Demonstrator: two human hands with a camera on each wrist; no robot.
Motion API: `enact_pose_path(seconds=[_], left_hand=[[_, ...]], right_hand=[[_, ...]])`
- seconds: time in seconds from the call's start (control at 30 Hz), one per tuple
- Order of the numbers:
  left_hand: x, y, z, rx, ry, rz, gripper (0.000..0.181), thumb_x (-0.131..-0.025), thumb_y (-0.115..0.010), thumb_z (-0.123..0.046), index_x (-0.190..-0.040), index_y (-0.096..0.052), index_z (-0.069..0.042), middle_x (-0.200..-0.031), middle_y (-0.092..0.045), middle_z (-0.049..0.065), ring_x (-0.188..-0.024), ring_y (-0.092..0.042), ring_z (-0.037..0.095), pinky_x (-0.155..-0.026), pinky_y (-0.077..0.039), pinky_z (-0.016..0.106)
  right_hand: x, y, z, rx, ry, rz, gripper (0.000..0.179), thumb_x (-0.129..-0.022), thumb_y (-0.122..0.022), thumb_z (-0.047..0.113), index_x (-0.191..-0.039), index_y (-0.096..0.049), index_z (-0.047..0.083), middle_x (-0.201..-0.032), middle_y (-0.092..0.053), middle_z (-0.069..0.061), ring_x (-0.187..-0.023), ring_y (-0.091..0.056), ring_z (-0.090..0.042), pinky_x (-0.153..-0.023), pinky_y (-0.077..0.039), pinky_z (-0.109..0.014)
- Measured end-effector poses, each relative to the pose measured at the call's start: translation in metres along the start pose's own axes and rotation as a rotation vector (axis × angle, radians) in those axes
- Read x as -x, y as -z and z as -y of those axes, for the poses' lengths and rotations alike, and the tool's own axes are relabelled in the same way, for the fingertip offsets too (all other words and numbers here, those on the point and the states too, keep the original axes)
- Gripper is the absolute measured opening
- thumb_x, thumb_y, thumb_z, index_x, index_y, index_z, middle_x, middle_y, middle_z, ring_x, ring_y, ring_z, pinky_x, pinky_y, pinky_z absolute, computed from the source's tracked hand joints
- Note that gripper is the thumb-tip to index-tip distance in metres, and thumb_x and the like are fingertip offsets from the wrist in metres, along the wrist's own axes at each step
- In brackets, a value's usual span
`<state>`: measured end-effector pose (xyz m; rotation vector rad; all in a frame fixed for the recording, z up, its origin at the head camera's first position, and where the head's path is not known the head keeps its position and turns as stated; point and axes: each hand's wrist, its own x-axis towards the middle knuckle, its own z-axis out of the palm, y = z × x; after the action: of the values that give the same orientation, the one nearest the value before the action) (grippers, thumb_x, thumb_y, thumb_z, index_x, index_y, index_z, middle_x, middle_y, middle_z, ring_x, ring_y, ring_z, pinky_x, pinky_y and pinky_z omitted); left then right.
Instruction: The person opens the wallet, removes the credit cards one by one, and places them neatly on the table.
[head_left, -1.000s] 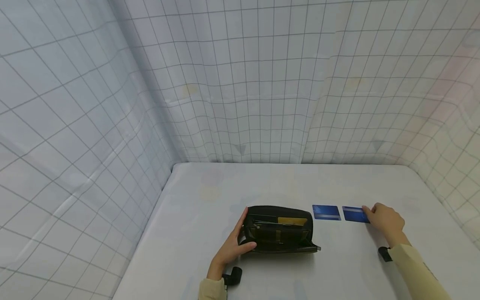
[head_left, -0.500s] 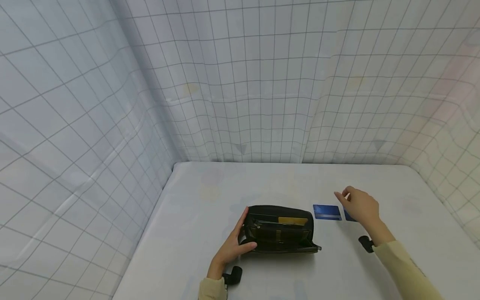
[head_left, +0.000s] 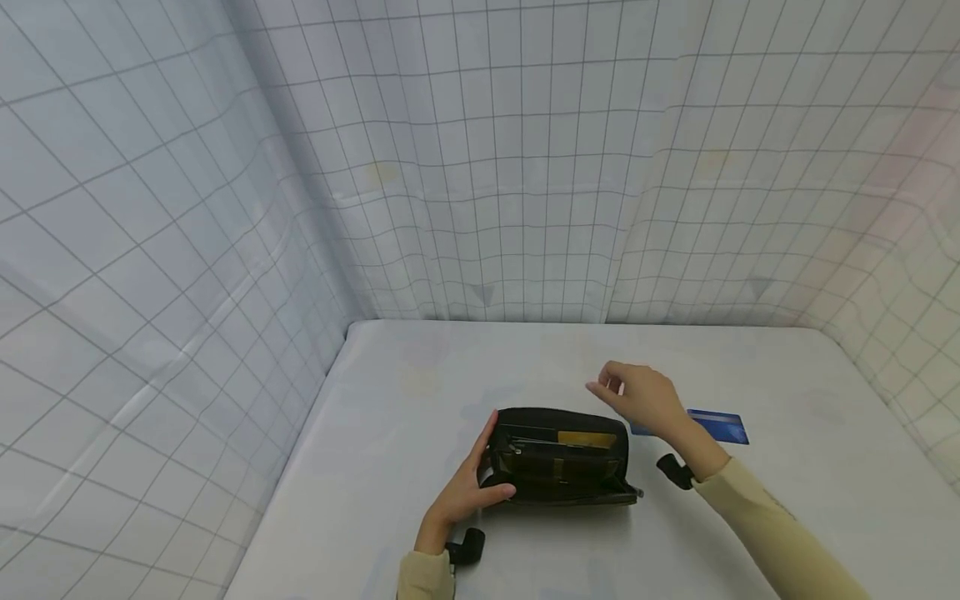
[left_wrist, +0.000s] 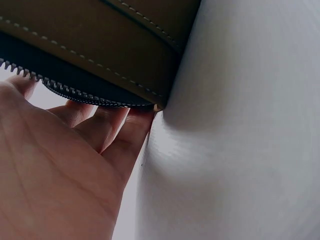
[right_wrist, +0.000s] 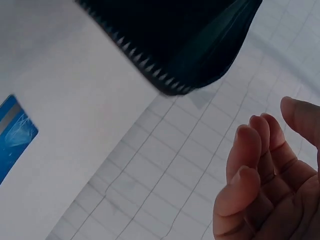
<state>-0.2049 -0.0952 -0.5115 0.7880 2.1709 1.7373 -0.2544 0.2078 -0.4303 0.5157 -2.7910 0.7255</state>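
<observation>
Two hands (head_left: 463, 497) (head_left: 645, 397), one wallet (head_left: 558, 468) and apparently two blue cards (head_left: 723, 427) (head_left: 640, 431) show.

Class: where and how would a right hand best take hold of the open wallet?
Probably the right end of the wallet, from above on that side, across front and back edges: it stretches sideways, the left hand holds its left end, and blue cards lie rightward.

The head view looks forward and down across the table (head_left: 360, 500) toward the checked curtain (head_left: 487, 167); the left wrist view faces the wallet (left_wrist: 100, 45) close up past the left hand (left_wrist: 60, 170); the right wrist view, tilted, looks past the right hand (right_wrist: 280, 195), sharing wallet, curtain and a blue card (right_wrist: 15, 137) with the head view
</observation>
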Motion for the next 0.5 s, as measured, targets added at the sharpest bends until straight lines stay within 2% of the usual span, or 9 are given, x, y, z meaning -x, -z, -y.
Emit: enact_pose_path(seconds=[0.23,0.4,0.5], left_hand=[[0.000,0.001,0.002,0.008,0.011,0.000,0.097,-0.083,-0.068,-0.020,-0.150,0.002,-0.023,-0.156,0.005,0.001,-0.142,-0.001,0.031,-0.106,-0.015,0.062],[0.000,0.002,0.001,0.013,0.022,0.014,0.096,-0.084,-0.067,-0.021,-0.150,0.004,-0.025,-0.156,0.007,0.000,-0.142,0.000,0.029,-0.107,-0.015,0.061],[0.000,0.002,0.000,0.012,0.023,0.020,0.096,-0.085,-0.066,-0.023,-0.150,0.004,-0.026,-0.156,0.007,-0.001,-0.142,0.001,0.028,-0.107,-0.014,0.061]], right_hand=[[-0.009,-0.017,0.024,-0.001,0.125,0.144,0.020,-0.086,-0.063,0.042,-0.076,-0.061,0.025,-0.065,-0.053,0.015,-0.053,-0.044,-0.002,-0.050,-0.039,-0.022],[-0.012,-0.029,0.031,0.028,0.157,0.235,0.021,-0.084,-0.063,0.045,-0.073,-0.064,0.027,-0.062,-0.053,0.018,-0.052,-0.044,0.000,-0.048,-0.038,-0.021],[-0.012,-0.034,0.034,0.033,0.172,0.254,0.020,-0.083,-0.066,0.042,-0.073,-0.065,0.025,-0.059,-0.053,0.018,-0.049,-0.043,0.000,-0.046,-0.036,-0.021]])
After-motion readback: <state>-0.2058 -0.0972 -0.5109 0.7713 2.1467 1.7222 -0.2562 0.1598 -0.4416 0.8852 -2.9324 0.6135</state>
